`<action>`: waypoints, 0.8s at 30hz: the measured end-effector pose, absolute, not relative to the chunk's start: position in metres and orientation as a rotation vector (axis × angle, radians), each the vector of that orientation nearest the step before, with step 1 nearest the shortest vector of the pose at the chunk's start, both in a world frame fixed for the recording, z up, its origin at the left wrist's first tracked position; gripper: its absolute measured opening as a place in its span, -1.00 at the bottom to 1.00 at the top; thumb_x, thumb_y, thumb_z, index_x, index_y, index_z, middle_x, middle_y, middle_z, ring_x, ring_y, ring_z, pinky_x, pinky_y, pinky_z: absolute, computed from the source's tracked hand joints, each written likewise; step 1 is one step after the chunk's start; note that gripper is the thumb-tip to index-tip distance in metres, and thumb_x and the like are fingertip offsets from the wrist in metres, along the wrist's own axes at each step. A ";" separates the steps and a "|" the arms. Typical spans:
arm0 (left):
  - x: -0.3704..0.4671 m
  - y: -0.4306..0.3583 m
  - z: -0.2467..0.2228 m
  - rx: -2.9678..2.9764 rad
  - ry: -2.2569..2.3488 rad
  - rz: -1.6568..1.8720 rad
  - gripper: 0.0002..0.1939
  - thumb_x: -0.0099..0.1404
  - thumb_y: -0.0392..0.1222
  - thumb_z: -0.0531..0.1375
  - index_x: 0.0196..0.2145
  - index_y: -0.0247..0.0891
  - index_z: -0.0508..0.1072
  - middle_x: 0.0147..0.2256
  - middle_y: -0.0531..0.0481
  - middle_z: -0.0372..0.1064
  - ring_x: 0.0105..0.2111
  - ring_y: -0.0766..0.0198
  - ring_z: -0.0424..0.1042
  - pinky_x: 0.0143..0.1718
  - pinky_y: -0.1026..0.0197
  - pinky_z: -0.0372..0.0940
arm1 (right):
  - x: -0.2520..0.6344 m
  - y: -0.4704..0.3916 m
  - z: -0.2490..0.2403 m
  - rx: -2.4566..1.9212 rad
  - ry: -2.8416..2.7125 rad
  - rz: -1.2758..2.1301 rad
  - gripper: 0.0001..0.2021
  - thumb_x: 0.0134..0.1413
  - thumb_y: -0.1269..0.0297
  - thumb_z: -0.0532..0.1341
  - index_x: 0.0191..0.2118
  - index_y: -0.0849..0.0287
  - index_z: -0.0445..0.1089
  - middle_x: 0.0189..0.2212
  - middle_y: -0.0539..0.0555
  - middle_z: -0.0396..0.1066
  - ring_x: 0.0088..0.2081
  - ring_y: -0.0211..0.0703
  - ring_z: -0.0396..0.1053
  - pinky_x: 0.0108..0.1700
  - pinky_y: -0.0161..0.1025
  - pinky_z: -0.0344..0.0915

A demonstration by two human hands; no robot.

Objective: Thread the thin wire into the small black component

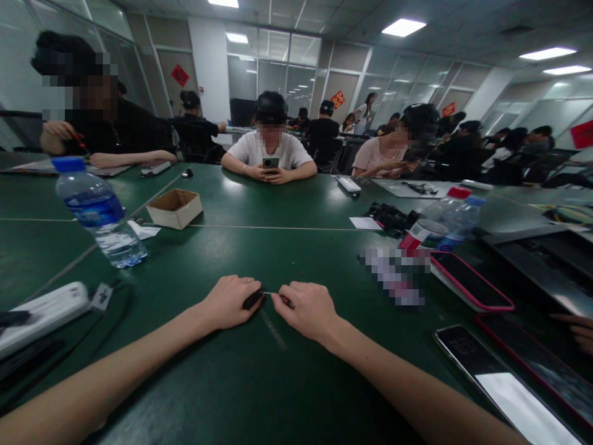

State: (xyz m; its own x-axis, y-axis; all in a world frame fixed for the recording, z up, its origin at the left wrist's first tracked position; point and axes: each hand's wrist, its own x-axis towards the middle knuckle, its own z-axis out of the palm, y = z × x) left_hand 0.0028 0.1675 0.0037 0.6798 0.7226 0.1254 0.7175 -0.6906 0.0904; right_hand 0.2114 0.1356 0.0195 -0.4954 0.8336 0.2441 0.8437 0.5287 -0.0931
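Near the middle of the green table (222, 253), my left hand (233, 301) is closed around a small black object (252, 300). Just to its right, my right hand (308, 309) pinches a thin metal rod (269, 293) whose tip points at the black object; whether the two touch cannot be made out. The rod's other end is hidden in my right fingers. Both hands rest low over the tabletop. A faint clear strip (273, 329) lies on the table between my wrists.
An open cardboard box (178, 210) and a water bottle (104, 213) stand at left, beyond a white power strip (50, 315). At right are phones (472, 281), bottles (463, 216) and black cables (391, 217). Across the table a person (270, 145) holds a phone.
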 end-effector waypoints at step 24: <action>0.003 0.167 0.006 2.848 1.235 0.207 -0.75 0.35 -0.08 -0.04 -0.34 -0.23 0.35 -0.37 -0.04 0.39 -0.42 0.22 0.37 -0.36 0.20 0.22 | 0.212 0.135 0.021 -1.418 -2.520 -0.042 -0.53 0.31 0.05 -0.11 -0.35 0.20 0.44 -0.47 0.03 0.39 -0.51 -0.35 0.21 -0.47 -0.38 0.01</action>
